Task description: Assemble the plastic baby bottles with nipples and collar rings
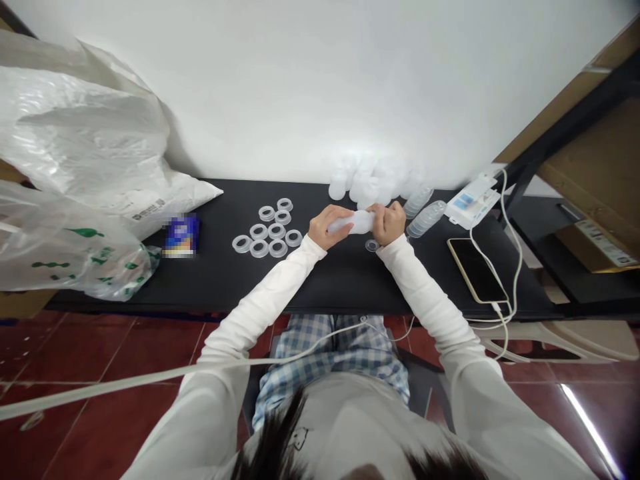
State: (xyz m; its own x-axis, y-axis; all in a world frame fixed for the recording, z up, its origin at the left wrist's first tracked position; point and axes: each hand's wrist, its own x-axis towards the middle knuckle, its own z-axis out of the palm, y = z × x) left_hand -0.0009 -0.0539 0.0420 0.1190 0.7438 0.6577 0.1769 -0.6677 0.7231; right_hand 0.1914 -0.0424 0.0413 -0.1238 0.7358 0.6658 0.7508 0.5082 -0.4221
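Both of my hands hold a frosted white plastic bottle lying sideways above the black table. My left hand is closed around its left end, and my right hand grips the right end, hiding it. A small translucent disc lies just below my right hand. Close behind my hands stand several similar white bottles against the wall. To the right lie nested stacks of clear plastic caps. Several translucent rings are laid out flat on the left.
The black table meets a white wall. Large plastic bags and a blue packet occupy its left side. At the right are a phone on a white cable and a white box. Another cable crosses over my lap.
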